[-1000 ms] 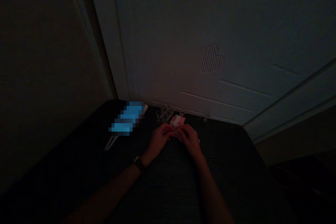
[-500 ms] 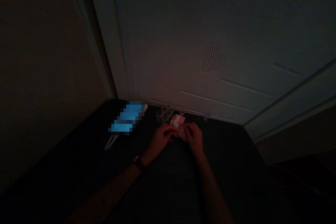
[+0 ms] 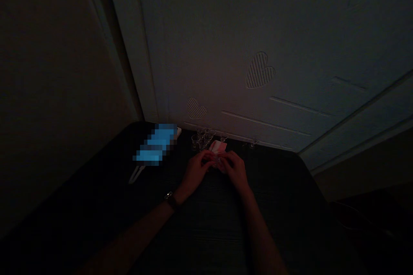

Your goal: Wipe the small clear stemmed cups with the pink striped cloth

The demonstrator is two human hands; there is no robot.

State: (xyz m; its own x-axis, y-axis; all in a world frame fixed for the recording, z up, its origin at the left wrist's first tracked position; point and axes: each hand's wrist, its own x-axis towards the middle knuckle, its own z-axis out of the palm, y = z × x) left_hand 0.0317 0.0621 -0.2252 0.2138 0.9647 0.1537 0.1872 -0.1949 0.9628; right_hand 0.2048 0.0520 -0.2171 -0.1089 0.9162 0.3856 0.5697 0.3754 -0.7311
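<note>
In dim light, a pink-and-white sheet [image 3: 220, 146] is bunched between my hands over the dark table; whether it is paper, plastic or cloth I cannot tell. My left hand [image 3: 196, 167] pinches its left side with curled fingers. From the right, my right hand [image 3: 236, 166] is closed on it too, thumb and fingertips together. Something small and shiny, perhaps see-through, shows between the fingertips, too dark to name. Just behind my left hand stands a cluster of several small clear glasses [image 3: 202, 138]. Another small glass [image 3: 223, 137] is behind the sheet.
A lit phone-like screen [image 3: 158, 144], blurred out, lies at the left with a pale strap or cable [image 3: 136, 174] by its near end. A further small clear object [image 3: 253, 143] stands right of my hands. The white panel [image 3: 226, 73] with raised hearts rises behind the dark table [image 3: 206, 223].
The sheet has shifted and flattened between my fingers, and its white fold is less visible. My hands stay in almost the same place, with the fingertips slightly moved.
</note>
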